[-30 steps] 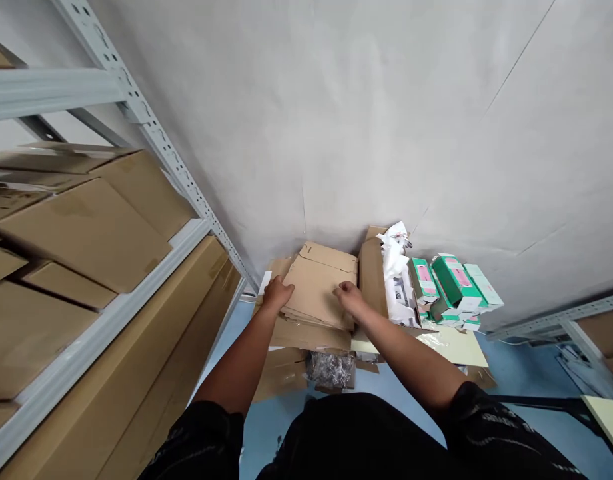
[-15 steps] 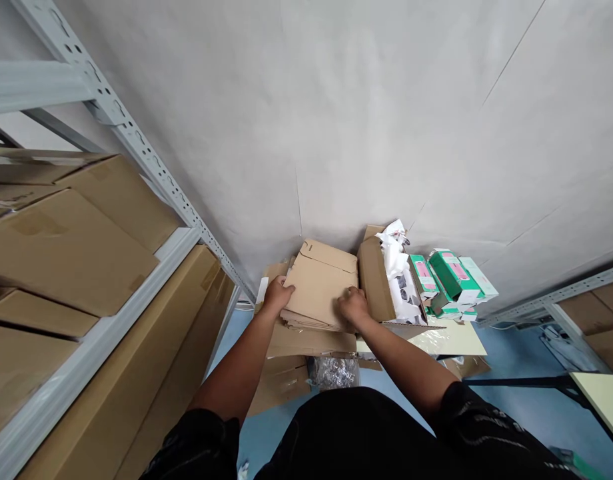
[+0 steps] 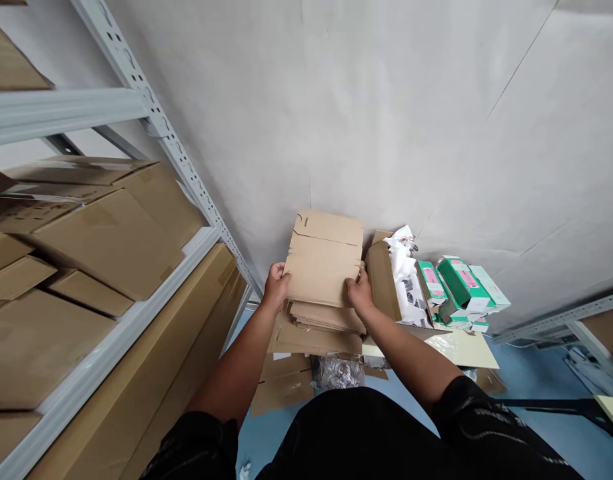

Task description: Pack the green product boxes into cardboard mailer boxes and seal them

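A flattened cardboard box (image 3: 324,267) is held up between my two hands, its slotted far flap tilted toward the wall. My left hand (image 3: 276,287) grips its left edge, thumb on top and fingers behind. On the opposite edge my right hand (image 3: 360,291) has the same kind of hold, thumb on the face. Whether one sheet or several are in my hands I cannot tell. Just below lies a stack of flattened cardboard (image 3: 329,317), whose far part is hidden by the held piece.
To the right stands an open carton (image 3: 384,283) with white paper (image 3: 404,273) in it, beside several green-and-white boxes (image 3: 464,283). A metal shelf (image 3: 176,153) loaded with cardboard boxes (image 3: 111,240) rises on the left. Clear plastic wrap (image 3: 338,373) lies below the stack.
Both hands have lifted the flattened box up off the stack and toward the wall, uncovering the stack's near part. The view has shifted slightly to the left.
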A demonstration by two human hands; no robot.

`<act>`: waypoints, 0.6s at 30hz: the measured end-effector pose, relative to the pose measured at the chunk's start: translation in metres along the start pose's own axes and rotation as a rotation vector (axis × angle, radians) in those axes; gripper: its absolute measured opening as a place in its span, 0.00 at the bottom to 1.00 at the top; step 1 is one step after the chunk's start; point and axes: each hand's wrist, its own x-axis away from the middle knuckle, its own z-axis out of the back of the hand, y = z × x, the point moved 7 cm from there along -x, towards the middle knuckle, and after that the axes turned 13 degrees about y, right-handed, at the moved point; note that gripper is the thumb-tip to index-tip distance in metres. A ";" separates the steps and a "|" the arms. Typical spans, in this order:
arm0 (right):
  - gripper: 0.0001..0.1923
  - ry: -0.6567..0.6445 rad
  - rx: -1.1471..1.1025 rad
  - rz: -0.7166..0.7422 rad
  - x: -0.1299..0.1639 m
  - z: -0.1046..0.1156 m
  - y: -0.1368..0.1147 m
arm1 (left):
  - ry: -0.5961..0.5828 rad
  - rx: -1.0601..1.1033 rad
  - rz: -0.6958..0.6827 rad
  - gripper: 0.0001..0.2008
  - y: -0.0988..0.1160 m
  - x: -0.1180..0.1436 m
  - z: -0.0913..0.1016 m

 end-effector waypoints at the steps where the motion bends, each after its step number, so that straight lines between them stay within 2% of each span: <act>1: 0.34 0.003 -0.041 0.029 -0.001 -0.001 -0.009 | 0.012 0.006 -0.047 0.18 0.008 0.001 0.002; 5: 0.34 0.025 -0.135 0.131 -0.004 0.003 -0.039 | 0.090 -0.029 -0.196 0.18 0.032 0.004 0.012; 10: 0.36 0.041 -0.212 0.146 -0.005 0.019 -0.061 | 0.174 -0.004 -0.188 0.15 0.043 0.005 0.012; 14: 0.37 0.066 -0.238 0.165 -0.003 0.039 -0.075 | 0.200 0.037 -0.187 0.16 0.047 0.011 0.001; 18: 0.37 0.108 -0.249 0.202 -0.005 0.066 -0.082 | 0.134 0.107 -0.145 0.17 0.047 0.021 -0.022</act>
